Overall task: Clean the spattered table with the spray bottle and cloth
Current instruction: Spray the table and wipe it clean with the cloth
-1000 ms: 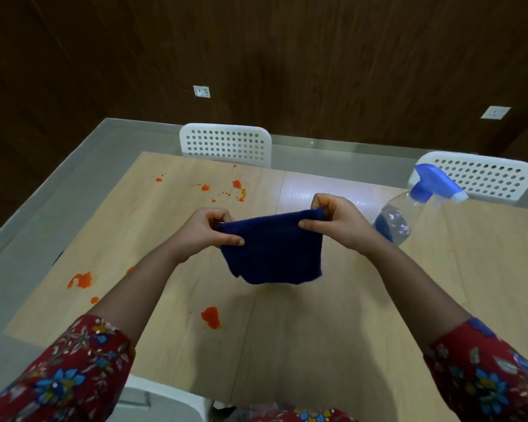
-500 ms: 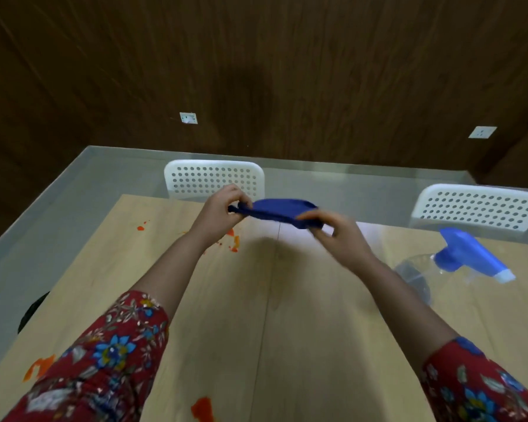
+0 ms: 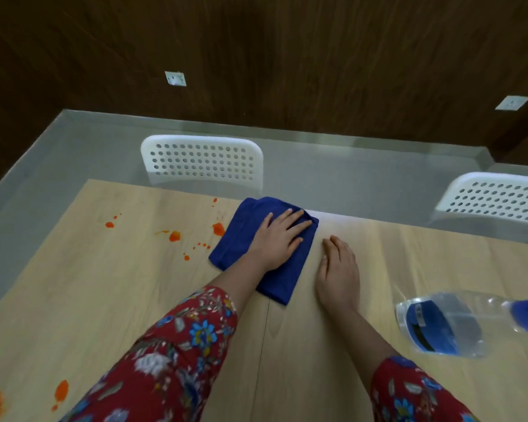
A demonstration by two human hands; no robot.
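Head view: light wood bench [image 3: 134, 284], orange spatters [image 3: 175, 236] on its left part. Dark wood wall [image 3: 287, 56], grey floor [image 3: 43, 166], white perforated chairs [image 3: 201, 159] at the far edge. Folded blue cloth [image 3: 235, 242] lies flat beside the spatters. Left grip [image 3: 279, 236] presses on it, fingers straight. Right grip [image 3: 337, 266] flat on bench, just beside cloth. Spray bottle [image 3: 448, 324] far right, partly cut off.

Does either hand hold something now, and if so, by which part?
Nothing is gripped. The left hand presses flat on the folded blue cloth with straight fingers; the right hand rests open on the table beside it.
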